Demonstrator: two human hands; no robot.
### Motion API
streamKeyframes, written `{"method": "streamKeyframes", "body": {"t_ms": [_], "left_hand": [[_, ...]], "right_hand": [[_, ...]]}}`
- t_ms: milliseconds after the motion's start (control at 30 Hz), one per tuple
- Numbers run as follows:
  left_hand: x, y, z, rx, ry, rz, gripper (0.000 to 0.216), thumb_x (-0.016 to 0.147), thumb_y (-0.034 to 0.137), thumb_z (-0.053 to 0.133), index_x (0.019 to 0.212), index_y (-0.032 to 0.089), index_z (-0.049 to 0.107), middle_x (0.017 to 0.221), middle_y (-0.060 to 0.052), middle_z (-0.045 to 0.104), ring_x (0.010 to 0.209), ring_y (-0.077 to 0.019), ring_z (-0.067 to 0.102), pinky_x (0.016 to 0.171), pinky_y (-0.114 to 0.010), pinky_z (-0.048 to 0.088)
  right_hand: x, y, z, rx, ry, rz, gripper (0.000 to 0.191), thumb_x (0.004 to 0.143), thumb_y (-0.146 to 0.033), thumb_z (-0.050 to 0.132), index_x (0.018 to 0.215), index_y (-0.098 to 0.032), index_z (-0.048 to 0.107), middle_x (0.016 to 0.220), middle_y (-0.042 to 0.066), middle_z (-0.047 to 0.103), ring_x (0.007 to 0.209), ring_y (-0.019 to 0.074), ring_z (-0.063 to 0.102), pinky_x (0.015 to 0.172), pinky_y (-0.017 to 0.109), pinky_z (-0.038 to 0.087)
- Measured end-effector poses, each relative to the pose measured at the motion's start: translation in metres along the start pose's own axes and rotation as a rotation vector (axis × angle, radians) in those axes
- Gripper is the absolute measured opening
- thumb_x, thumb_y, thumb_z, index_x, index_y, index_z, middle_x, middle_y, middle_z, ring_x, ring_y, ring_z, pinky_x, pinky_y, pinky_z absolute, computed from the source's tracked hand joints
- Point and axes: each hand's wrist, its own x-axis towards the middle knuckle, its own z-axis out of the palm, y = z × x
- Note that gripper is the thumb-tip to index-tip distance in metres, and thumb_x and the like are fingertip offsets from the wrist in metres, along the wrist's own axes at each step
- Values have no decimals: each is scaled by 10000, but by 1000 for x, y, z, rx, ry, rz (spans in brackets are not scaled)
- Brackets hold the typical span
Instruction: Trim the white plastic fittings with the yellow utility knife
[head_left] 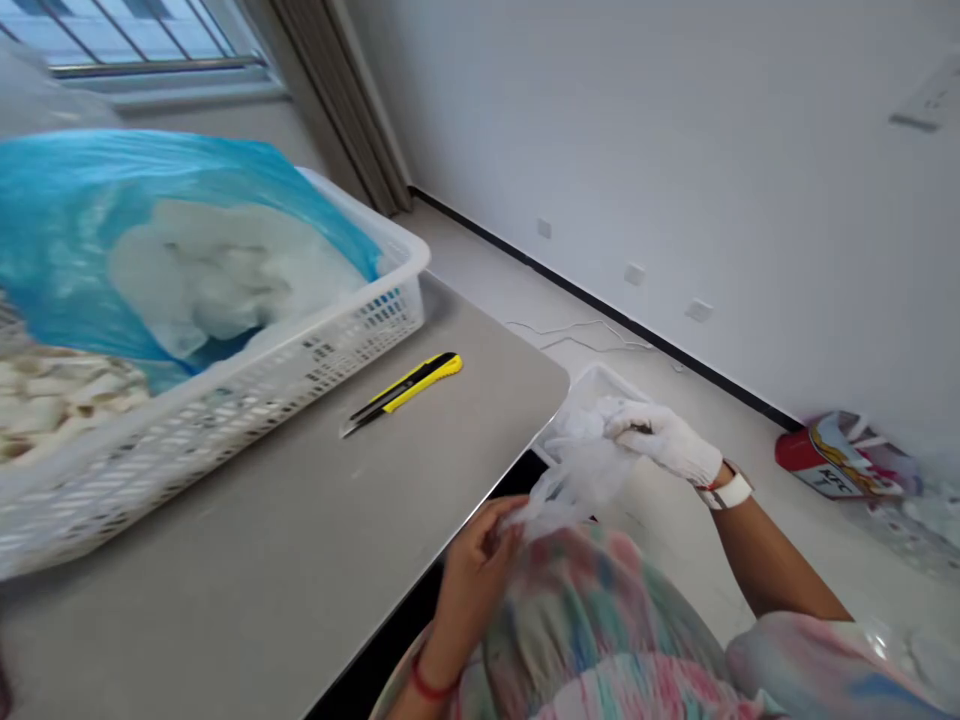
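A thin, translucent plastic bag stretches between my two hands, off the table's edge and over my lap. My left hand, bare with a red band at the wrist, pinches its near end. Around the far part of the bag, my right hand is closed, wearing a white glove and a white-strapped watch. A small dark spot shows between the gloved fingers; I cannot tell what it is. Under the bag stands a white plastic bin, partly hidden. A yellow and black utility knife lies on the table.
The grey table holds a white slotted basket with a blue plastic bag and pale chunks in it. On the floor are a red KFC bucket at right and a white cable by the wall.
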Motion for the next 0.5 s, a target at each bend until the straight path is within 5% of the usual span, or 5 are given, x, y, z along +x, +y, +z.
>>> {"method": "streamKeyframes", "body": {"t_ms": [100, 200, 333, 500], "left_hand": [[26, -9, 28, 4, -137, 18, 577, 788, 321, 599, 1347, 227, 492, 1433, -131, 464, 1254, -275, 510, 929, -403, 514], [35, -13, 39, 107, -224, 55, 657, 793, 318, 618, 1411, 250, 406, 1535, -133, 307, 1339, -292, 418, 959, -437, 502], [26, -19, 28, 161, -218, 23, 478, 832, 288, 571, 1306, 252, 527, 1498, -130, 359, 1234, -268, 527, 933, -441, 518], [3, -20, 7, 140, -194, -12, 232, 819, 258, 575, 1019, 227, 689, 1326, -121, 552, 1094, -242, 619, 876, -394, 540]], "right_hand": [[-6, 40, -9, -182, 129, 125, 197, 872, -246, 519, 928, -215, 705, 1022, 36, 675, 956, 161, 627, 843, 297, 506], [-3, 72, -19, -265, 180, 213, 206, 851, -271, 568, 982, -218, 719, 1178, 72, 629, 993, 193, 623, 863, 327, 501], [3, 91, -23, -360, 256, 297, 250, 868, -294, 598, 1087, -211, 684, 1255, 106, 578, 953, 201, 628, 853, 361, 503], [10, 80, -16, -415, 338, 291, 299, 935, -356, 544, 1194, -211, 579, 1235, 82, 580, 1030, 195, 595, 868, 401, 516]]}}
